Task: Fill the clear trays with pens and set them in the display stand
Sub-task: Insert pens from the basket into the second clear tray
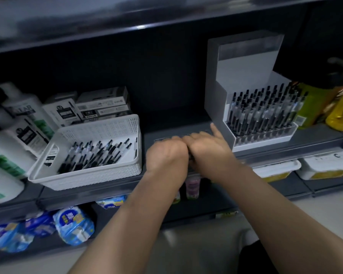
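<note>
My left hand (166,155) and my right hand (208,150) are pressed together over the middle of the dark shelf. Both are curled around a dark bundle of pens (190,156), of which only a sliver shows between them. My right index finger sticks out toward the display stand. A clear tray (162,139) lies faintly visible on the shelf just beyond my knuckles. The white basket (91,175) to the left holds several loose black pens (95,155). The white display stand (246,76) on the right carries rows of upright pens (265,113).
Boxes of pens (103,105) and white bottles (22,119) stand behind and left of the basket. Yellow and green packages (325,107) crowd the stand's right side. Blue packets (71,224) and tubs (277,171) fill the lower shelves.
</note>
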